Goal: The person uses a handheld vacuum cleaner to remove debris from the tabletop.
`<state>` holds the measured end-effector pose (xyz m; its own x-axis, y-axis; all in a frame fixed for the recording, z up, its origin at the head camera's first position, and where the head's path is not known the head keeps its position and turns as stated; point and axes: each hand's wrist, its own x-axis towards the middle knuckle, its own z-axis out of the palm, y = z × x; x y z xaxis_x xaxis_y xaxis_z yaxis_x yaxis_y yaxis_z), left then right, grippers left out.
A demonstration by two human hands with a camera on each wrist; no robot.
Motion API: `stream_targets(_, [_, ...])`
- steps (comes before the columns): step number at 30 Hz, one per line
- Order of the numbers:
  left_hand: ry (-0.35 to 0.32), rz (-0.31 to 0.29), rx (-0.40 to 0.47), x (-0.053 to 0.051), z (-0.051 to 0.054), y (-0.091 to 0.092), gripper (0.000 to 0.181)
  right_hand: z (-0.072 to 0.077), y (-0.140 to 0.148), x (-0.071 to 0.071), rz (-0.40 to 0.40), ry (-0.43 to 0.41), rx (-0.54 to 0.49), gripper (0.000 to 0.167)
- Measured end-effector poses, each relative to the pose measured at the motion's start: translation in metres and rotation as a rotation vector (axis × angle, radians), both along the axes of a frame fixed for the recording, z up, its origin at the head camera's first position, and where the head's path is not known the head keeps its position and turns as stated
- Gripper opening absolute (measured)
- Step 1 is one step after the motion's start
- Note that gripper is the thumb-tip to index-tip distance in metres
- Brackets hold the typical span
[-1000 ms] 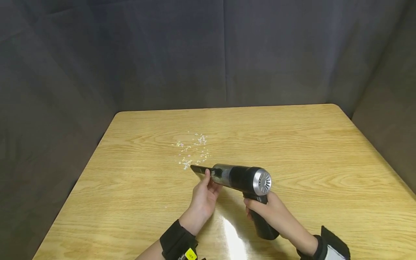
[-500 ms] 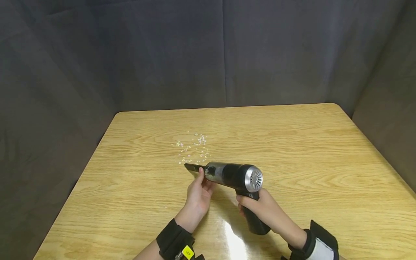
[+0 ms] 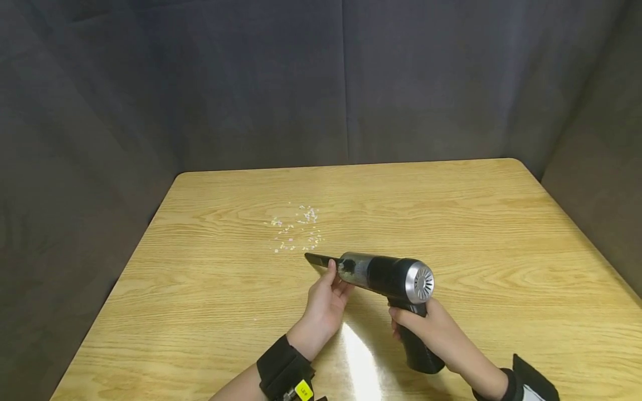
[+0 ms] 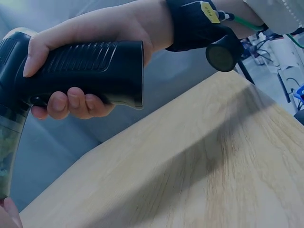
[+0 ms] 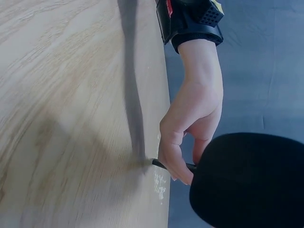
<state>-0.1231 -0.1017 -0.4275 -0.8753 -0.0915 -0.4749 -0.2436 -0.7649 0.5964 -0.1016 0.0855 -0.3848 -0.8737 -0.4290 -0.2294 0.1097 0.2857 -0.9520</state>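
A black and silver handheld vacuum cleaner (image 3: 388, 274) with a clear dust chamber (image 3: 354, 267) is held low over the table, its flat black nozzle (image 3: 319, 259) pointing left. My right hand (image 3: 438, 329) grips the handle; the left wrist view shows the right fingers (image 4: 76, 102) curled round it. My left hand (image 3: 323, 312) holds the front end, thumb near the nozzle's base, and in the right wrist view it pinches there. Small pale paper scraps (image 3: 310, 214) lie scattered beyond the nozzle tip, apart from it. Whether the tip touches the wood is hard to tell.
The wooden table (image 3: 476, 223) has rounded far corners. Dark grey curtains (image 3: 261, 83) hang behind it and along both sides. Each wrist wears a black strap (image 3: 285, 367) with a camera. Light glares off the table's near part.
Both hands shifted the vacuum slightly left, then back right past where it began. The clump of scraps by the nozzle tip a second ago is mostly gone; the farther scraps look unchanged.
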Motion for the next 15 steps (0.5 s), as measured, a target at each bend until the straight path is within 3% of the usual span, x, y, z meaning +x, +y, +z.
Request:
stream_targets(6, [-0.014, -0.042, -0.01, -0.011, 0.0, 0.012, 0.017, 0.0, 0.01, -0.001, -0.027, -0.001, -0.004, 0.033])
stream_targets(15, [-0.018, -0.062, 0.012, -0.035, -0.002, 0.023, 0.014, -0.001, 0.012, -0.008, -0.121, 0.017, 0.031, 0.032])
